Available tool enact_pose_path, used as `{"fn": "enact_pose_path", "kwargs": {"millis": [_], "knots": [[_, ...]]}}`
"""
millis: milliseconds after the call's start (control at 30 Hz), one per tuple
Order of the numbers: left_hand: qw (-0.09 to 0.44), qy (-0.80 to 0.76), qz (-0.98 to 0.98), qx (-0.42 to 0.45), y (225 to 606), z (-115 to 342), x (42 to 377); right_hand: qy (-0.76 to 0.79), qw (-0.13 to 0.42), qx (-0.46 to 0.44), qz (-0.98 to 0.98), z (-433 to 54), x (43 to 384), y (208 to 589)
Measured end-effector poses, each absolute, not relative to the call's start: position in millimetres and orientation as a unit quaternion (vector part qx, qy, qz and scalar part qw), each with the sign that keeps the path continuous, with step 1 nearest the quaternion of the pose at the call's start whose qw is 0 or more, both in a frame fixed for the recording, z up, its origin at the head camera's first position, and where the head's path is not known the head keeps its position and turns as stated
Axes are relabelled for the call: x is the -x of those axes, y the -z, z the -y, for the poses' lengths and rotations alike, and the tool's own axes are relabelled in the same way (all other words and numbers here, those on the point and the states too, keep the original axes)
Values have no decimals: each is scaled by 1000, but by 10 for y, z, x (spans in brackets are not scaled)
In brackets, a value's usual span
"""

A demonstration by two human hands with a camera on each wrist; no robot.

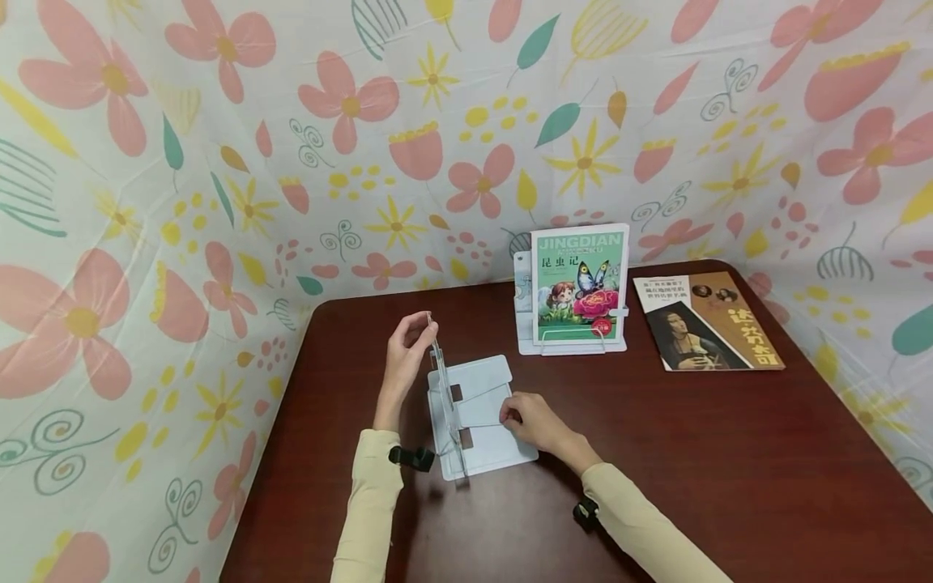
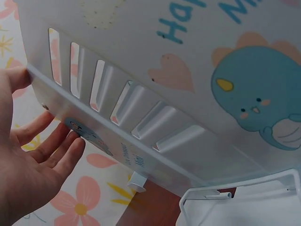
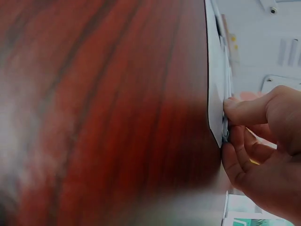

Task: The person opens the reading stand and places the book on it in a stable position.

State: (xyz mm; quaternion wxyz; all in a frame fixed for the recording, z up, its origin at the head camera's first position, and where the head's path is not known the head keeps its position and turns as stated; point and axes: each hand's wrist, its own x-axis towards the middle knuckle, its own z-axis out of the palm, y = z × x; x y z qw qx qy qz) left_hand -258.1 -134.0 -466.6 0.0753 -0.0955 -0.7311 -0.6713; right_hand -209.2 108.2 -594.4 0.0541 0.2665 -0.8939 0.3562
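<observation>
A white folding book stand [image 1: 477, 380] lies with its base on the table, and one panel stands up nearly edge-on in the head view. My left hand [image 1: 404, 356] holds the top edge of that raised panel. In the left wrist view, the panel [image 2: 183, 56] shows a row of slanted slots, a blue cartoon dinosaur and lettering, with my thumb and fingers at its edge. My right hand [image 1: 539, 421] is at the base's right side. In the right wrist view, its thumb and fingers pinch the thin edge of the stand [image 3: 216, 94].
At the back, a second white book stand [image 1: 524, 324] holds up a green-covered book [image 1: 568, 275]. To its right lies a brown and white book [image 1: 707, 324] with a portrait on the cover. A flowered cloth [image 1: 466, 129] hangs behind and to the left of the dark wooden table [image 1: 656, 453].
</observation>
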Motion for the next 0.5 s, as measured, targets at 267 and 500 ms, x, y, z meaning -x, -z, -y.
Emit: {"fn": "enact_pose_path", "kwargs": {"millis": [267, 500], "knots": [[75, 681, 723, 90, 4701, 1310, 2587, -379, 53, -253, 888, -1100, 2080, 5983], [68, 664, 738, 96, 4659, 1235, 2565, -424, 38, -248, 870, -1142, 2077, 6005]]}}
